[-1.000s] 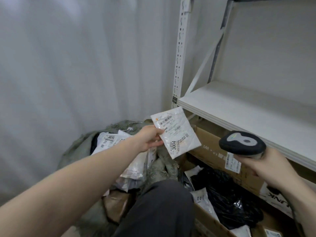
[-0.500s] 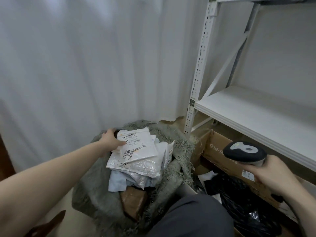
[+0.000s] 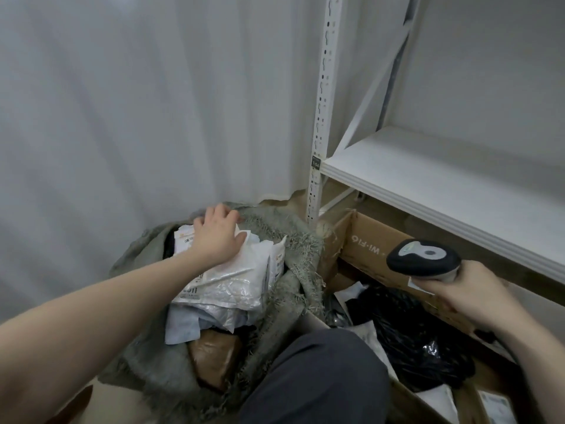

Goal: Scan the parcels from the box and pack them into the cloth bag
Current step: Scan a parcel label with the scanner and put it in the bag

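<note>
A grey-green cloth bag (image 3: 293, 258) with frayed edges stands open at lower centre, holding several white parcels (image 3: 232, 283) and a brown one (image 3: 214, 359). My left hand (image 3: 218, 234) lies flat on the top white parcel at the back of the bag, fingers spread. My right hand (image 3: 464, 289) grips a black and grey barcode scanner (image 3: 423, 257) above the cardboard box (image 3: 367, 240). Inside the box lie black plastic parcels (image 3: 412, 332) and a few white ones.
A white metal shelf (image 3: 443, 182) juts out just above the box and my right hand, its upright post (image 3: 321, 117) behind the bag. A white curtain (image 3: 137, 102) hangs behind. My dark-trousered knee (image 3: 315, 381) sits between bag and box.
My left hand carried the small white parcel from in front of the scanner into the bag and now presses flat on the pile. The scanner hand stayed over the box.
</note>
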